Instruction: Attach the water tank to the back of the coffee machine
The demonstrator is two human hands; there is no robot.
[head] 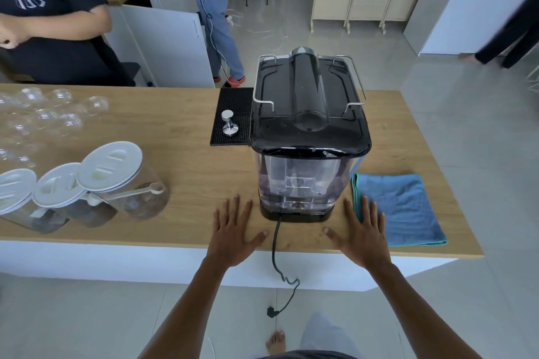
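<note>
— Nothing is being gripped: the left hand [233, 234] and the right hand [361, 237] are being rested palm-down on the light wooden countertop [186, 172], fingers spread, one at each side of the machine's base and neither touching it.

— And where is the clear plastic water tank [300, 183] being kept?

— It is being carried upright at the back of the black boxy coffee machine [309, 114], on the side turned toward the wearer, under the glossy black lid. It appears to be seated on the base already, so the attaching is being judged as done or nearly so; whether it is fully latched cannot be told.

— Why is the back being faced this way?

— Probably so the tank slot is being reached without leaning over. The black power cord [275, 248] is being let hang off the counter edge between the hands, its plug lying unconnected on the floor, which is likely being left so while water parts are handled.

— What is being kept around it?

— A folded blue cloth [399, 207] is lying just right of the base, perhaps for drips, with the right fingertips overlapping its edge. A steel tamper [229, 123] is standing on a black rubber mat [230, 96] to the left, and lidded clear jars [128, 181] are lying on their sides well apart.
</note>
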